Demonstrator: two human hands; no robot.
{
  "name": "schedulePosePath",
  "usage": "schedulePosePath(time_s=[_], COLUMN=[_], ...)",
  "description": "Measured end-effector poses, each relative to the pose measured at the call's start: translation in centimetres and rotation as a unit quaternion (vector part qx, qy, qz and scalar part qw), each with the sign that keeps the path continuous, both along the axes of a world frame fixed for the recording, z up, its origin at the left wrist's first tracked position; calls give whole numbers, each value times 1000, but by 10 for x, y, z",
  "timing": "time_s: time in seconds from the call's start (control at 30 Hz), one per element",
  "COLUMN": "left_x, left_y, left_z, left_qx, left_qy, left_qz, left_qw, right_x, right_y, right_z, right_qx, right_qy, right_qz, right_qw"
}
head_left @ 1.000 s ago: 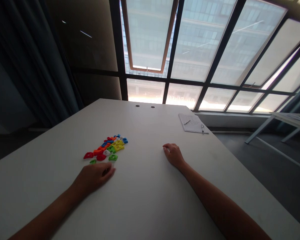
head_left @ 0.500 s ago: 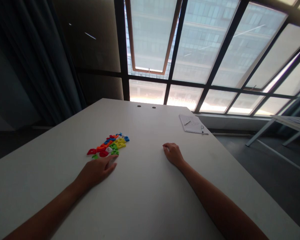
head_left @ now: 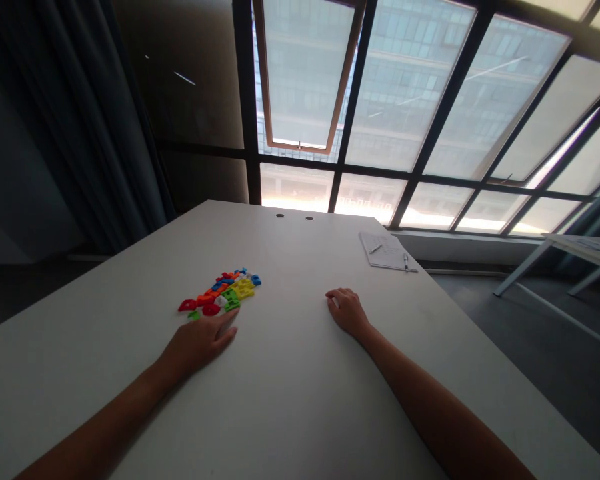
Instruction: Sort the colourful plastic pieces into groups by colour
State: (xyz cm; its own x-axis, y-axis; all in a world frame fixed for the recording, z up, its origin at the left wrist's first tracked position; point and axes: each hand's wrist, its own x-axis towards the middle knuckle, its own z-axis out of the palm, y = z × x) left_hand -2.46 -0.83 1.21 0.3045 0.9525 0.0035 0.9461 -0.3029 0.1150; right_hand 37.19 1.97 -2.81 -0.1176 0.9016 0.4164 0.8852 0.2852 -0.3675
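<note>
My left hand [head_left: 196, 340] lies at the near edge of a pile of small coloured plastic pieces, its forefinger stretched out and the thumb apart. The forefinger's tip is at a green piece [head_left: 231, 301]; whether it presses on it I cannot tell. Close by are a dark red rounded piece [head_left: 211, 310], a red piece [head_left: 187, 305], a white piece [head_left: 221, 301] and yellow pieces [head_left: 244, 287]. A blue piece [head_left: 256, 280] sits at the far end. My right hand [head_left: 347, 311] rests on the table, loosely bent, thumb and fingers slightly apart, with nothing seen in it.
The white table [head_left: 290, 400] bears a paper pad [head_left: 387, 251] with a pen [head_left: 406, 262] at its right edge. Two dark round cable holes show near the far edge. Behind are windows and a dark curtain [head_left: 80, 100]; another table [head_left: 585, 248] stands at the right.
The view has shifted slightly, so everything sits a little lower. My left forefinger is still beside the green piece, which has turned or moved a little. My right hand stays put.
</note>
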Motion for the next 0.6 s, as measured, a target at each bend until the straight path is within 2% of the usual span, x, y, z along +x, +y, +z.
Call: schedulePosePath(time_s=[0.5, 0.6], left_x=[-4, -1], left_y=[-2, -7], left_z=[0, -1], left_qx=[2, 19], left_qy=[-34, -65], left_qz=[-9, -30], left_qw=[999, 997], right_x=[-2, -3], right_y=[-4, -5], right_z=[4, 5], right_qx=[-14, -20], right_qy=[-43, -52], right_qz=[-4, -4], right_qw=[999, 998])
